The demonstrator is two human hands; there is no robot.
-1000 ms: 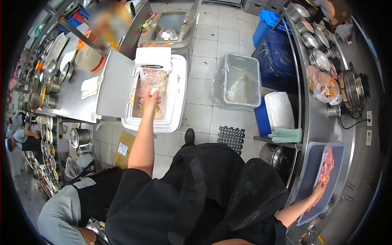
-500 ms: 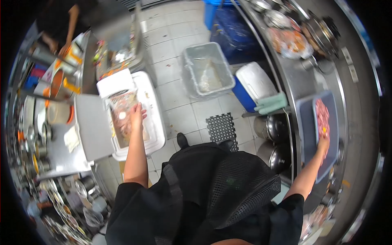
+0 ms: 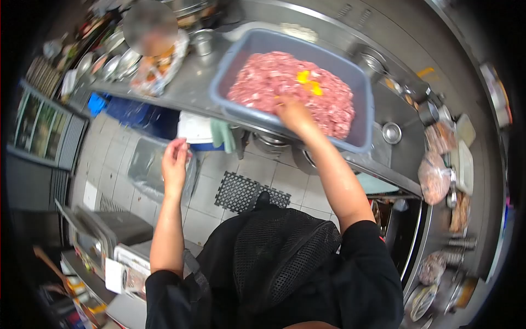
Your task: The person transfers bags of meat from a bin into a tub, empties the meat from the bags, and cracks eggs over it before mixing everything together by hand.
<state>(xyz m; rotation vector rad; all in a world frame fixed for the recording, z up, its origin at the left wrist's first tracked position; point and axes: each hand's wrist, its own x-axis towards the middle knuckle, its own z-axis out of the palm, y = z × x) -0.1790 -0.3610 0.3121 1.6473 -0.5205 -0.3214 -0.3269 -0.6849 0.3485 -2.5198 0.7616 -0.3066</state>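
Note:
A grey-blue tub [image 3: 364, 118] on the steel counter [image 3: 192, 90] holds a wide heap of ground meat [image 3: 329, 112]. Yellow egg yolk [image 3: 310, 84] lies on top of the meat. My right hand [image 3: 295, 114] reaches over the near rim, its fingertips in the meat at the heap's near side, closed around something I cannot make out. My left hand [image 3: 175, 164] hangs over the floor, left of the tub, with its fingers bent and pressed together; what they hold, if anything, is too small to tell.
A green cloth [image 3: 222, 135] hangs by a white lid [image 3: 194, 128] below the counter. A lined clear bin [image 3: 148, 167] and a black mat [image 3: 238, 192] are on the floor. Bagged food [image 3: 434, 178] sits at the right, a white container [image 3: 115, 276] at lower left.
The view has swung toward the counter with the tub. My left hand has left the white container of bagged food, and its fingers have drawn together. My right hand remains at the meat.

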